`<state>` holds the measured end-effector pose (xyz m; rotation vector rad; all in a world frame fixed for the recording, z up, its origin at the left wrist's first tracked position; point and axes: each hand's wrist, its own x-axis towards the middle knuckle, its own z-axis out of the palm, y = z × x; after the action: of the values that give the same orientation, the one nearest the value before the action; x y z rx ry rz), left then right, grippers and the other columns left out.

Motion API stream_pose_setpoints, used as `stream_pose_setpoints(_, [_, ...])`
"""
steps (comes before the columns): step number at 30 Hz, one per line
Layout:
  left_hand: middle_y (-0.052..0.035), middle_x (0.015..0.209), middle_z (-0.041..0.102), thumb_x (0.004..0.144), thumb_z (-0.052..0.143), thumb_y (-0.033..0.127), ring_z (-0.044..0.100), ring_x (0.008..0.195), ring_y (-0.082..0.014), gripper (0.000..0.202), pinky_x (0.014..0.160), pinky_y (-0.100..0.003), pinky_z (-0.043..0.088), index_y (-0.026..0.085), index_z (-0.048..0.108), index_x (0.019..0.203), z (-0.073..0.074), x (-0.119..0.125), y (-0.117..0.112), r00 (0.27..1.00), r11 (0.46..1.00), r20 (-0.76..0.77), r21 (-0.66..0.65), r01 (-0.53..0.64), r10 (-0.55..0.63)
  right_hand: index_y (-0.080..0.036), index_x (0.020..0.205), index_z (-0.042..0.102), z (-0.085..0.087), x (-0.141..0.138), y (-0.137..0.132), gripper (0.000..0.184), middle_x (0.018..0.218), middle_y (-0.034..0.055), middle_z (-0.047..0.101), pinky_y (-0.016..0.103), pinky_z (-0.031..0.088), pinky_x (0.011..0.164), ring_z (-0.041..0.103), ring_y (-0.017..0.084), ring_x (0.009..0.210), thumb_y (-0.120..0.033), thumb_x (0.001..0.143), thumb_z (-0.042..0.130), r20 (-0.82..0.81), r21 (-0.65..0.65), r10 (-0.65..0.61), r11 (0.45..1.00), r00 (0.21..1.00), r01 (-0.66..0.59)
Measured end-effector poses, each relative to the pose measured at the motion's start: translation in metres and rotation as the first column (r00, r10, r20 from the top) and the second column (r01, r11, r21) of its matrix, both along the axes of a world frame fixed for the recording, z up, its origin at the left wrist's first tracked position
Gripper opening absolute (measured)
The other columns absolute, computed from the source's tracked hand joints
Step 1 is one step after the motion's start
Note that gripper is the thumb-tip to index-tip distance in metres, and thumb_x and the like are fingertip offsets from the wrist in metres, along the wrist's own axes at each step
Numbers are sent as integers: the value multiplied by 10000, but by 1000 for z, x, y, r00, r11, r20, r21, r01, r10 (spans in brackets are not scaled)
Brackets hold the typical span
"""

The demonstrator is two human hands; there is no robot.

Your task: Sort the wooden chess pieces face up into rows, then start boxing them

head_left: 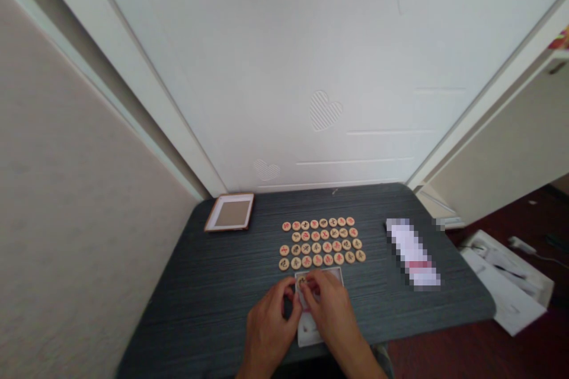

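Note:
Several round wooden game pieces (322,242) with red or black characters lie in neat rows on the dark table (213,296). Just in front of them sits a shallow white box (319,275). My right hand (331,308) reaches into that box with fingers pinched on a wooden piece (303,282). My left hand (269,323) rests beside it at the box's left edge, fingers curled, touching the box.
A white box lid with a brown rim (231,213) lies at the table's far left. A blurred-out object (413,253) lies at the right. A white door stands behind the table; white packaging (507,284) lies on the floor to the right.

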<state>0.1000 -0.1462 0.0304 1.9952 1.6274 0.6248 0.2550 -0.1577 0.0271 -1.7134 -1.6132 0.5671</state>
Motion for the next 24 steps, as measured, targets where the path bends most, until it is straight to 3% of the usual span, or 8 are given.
stream_pose_setpoints(5, [-7,942,745,905,548,330,706,816,-193,288,726,-270,530,306,644,1175,-2,-2,0,1000,1000,3,17,21,-21,-245,966,683,0,4,-3,175,914,33,717,325,524,764,676,228,848,-105,874,631,-6,-8,71,997,997,-71])
stream_pose_setpoints(9, [-18,1120,716,921,541,312,702,882,-182,273,781,-270,546,296,623,1181,-2,-3,0,999,997,-4,63,51,-51,-236,920,682,-5,4,-2,142,862,18,719,314,514,761,677,214,814,-110,888,626,20,5,65,998,998,-65])
stream_pose_setpoints(14, [-8,1120,706,938,525,264,702,898,-162,254,769,-249,559,281,606,1177,-4,-4,0,997,989,2,125,74,-75,-227,897,685,-9,1,-3,115,853,11,721,297,506,761,680,202,813,-117,884,655,22,7,45,999,999,-45])
stream_pose_setpoints(24, [-8,1144,697,956,529,295,695,873,-140,255,797,-230,562,291,642,1185,1,-2,-1,997,986,-3,147,76,-76,-243,979,694,13,31,-21,170,907,15,722,275,530,757,694,179,813,-134,935,571,16,55,124,991,992,-125])
